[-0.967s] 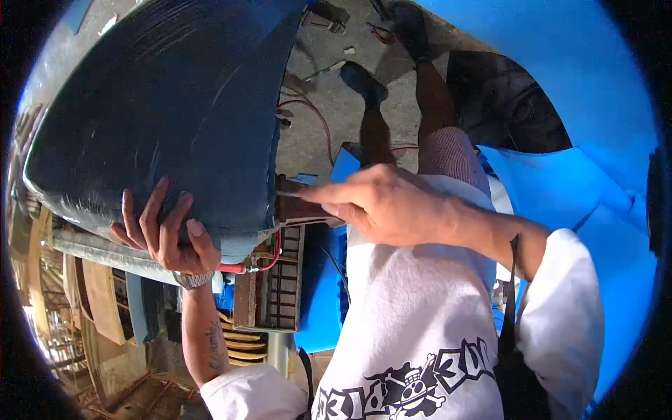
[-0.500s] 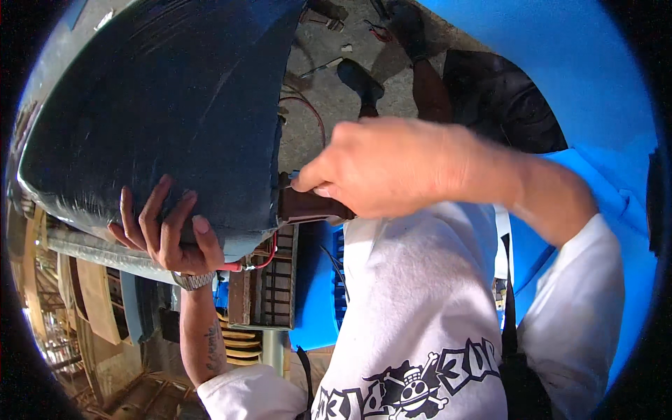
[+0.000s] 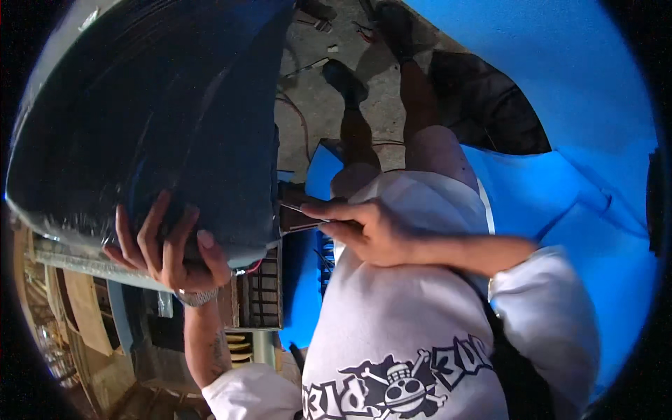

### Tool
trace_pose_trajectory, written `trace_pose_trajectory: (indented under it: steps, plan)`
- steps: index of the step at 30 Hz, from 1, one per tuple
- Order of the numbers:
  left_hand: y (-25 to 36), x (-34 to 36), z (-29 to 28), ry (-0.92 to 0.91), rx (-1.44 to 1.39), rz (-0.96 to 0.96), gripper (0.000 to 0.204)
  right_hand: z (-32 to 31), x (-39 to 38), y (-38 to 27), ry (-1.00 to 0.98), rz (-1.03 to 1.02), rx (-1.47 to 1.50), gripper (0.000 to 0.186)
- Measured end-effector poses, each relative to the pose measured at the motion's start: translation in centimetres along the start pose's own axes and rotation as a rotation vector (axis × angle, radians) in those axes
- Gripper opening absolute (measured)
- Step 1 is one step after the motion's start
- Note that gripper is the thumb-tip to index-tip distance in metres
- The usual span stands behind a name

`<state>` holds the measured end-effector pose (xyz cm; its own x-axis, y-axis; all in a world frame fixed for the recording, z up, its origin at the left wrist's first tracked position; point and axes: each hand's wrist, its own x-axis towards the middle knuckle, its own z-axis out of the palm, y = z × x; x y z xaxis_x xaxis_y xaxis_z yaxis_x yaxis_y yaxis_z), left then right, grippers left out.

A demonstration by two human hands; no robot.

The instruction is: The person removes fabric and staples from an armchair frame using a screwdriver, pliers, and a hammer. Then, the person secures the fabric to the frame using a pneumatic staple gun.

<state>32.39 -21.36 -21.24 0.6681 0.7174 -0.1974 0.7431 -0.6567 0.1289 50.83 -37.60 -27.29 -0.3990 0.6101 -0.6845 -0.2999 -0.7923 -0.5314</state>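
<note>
A large dark fabric-covered panel (image 3: 175, 112), with what looks like clear plastic film along its lower edge, fills the left side. My left hand (image 3: 164, 245) lies on its lower part, fingers spread and a watch on the wrist. At the panel's right edge, in front of my waist, my right hand (image 3: 371, 234) is closed in a pinch. Between its fingertips is a thin tool (image 3: 297, 207) reaching toward the panel's edge; its exact kind is too small to make out. A brown strip-like part (image 3: 294, 220) lies just under the fingertips.
Bright blue sheeting (image 3: 560, 63) covers the right side, with a dark cloth piece (image 3: 483, 98) beside it. A red hose (image 3: 253, 267) shows below the panel near a brown slatted frame (image 3: 262, 297). Wooden pieces (image 3: 87, 301) stand at lower left; the concrete floor (image 3: 318, 52) lies ahead.
My right hand has come down and back toward my body, away from its raised position over the floor. My left hand stays on the panel. The view has shifted slightly.
</note>
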Motion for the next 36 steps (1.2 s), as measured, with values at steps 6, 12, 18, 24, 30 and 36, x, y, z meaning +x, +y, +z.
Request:
trace_pose_trajectory:
  steps: [6,12,18,24,30,36]
  plan:
    - [-1.0,-0.5,-0.1,0.0,0.012,0.026,0.024,-2.0,0.5,1.0,-0.02,-0.169,-0.083,0.03]
    - [-1.4,-0.8,0.1,0.024,0.002,0.023,0.028,-3.7,2.6,-1.0,-0.111,-0.259,-0.214,0.021]
    - [0.2,-1.2,0.4,0.03,-0.027,0.02,0.029,-6.0,2.1,-2.2,-0.197,-0.264,-0.292,0.021]
    - [-0.5,-0.9,0.1,0.038,-0.016,0.036,0.03,-5.4,2.5,-2.9,-0.273,-0.162,-0.401,0.023]
    - [-1.2,-0.9,-0.2,0.037,-0.031,0.036,0.03,-5.1,3.0,-3.8,-0.262,-0.162,-0.377,0.022]
    - [-1.0,-1.3,0.1,0.021,-0.037,0.023,0.03,-5.3,3.3,-4.0,-0.284,-0.139,-0.457,0.022]
